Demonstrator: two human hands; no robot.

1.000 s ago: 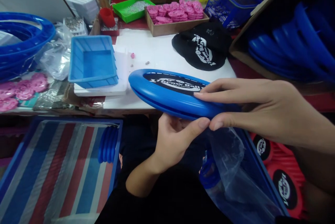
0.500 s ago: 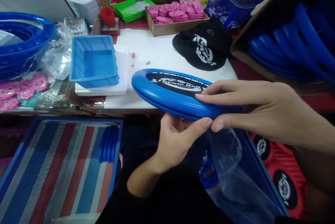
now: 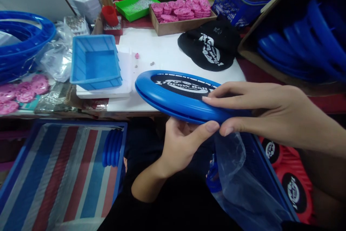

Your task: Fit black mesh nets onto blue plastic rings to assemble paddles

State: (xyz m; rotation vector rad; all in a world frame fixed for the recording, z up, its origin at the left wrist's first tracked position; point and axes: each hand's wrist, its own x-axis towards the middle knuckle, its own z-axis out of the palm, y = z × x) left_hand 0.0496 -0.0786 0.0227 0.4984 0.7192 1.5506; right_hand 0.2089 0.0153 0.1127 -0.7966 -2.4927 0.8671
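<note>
Left hand (image 3: 178, 146) has a grip on the near rim of a blue throw-and-catch disc (image 3: 173, 103) from below, right hand (image 3: 273, 110) pinching its right side, thumbs almost meeting. Disc's held up at the near edge of the white sheet (image 3: 146, 45), printed mesh facing up. Light-blue plastic bin (image 3: 96, 78) sits left, black mesh circles (image 3: 193, 47) behind.

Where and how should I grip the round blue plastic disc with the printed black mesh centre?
Probably by the near rim, from the wearer's side: thumb at its edge, fingers beneath. The disc has a rounded, thick-looking rim around the flatter mesh, and that rim faces the wearer. The left hand supports it from below; fingers of the right hand rest on top.
</note>
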